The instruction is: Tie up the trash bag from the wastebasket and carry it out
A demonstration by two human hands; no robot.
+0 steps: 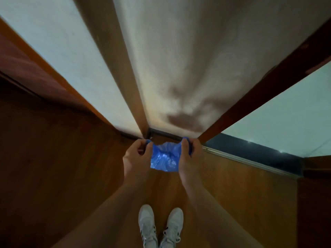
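A blue plastic trash bag (pixel 163 157) hangs between my two hands in front of me, above the wooden floor. My left hand (pixel 137 155) grips the bag's left top corner, fingers closed around a twisted strip of plastic. My right hand (pixel 189 154) holds the right top corner the same way. The two ends are pulled apart and the crumpled body of the bag sags between my wrists. No wastebasket is in view.
I stand on a wooden floor (pixel 62 167), my white sneakers (pixel 161 228) at the bottom. A white wall corner (pixel 148 129) lies straight ahead. A brown door frame (pixel 259 86) runs up to the right, with a dark threshold (pixel 250 151) and pale tiles beyond it.
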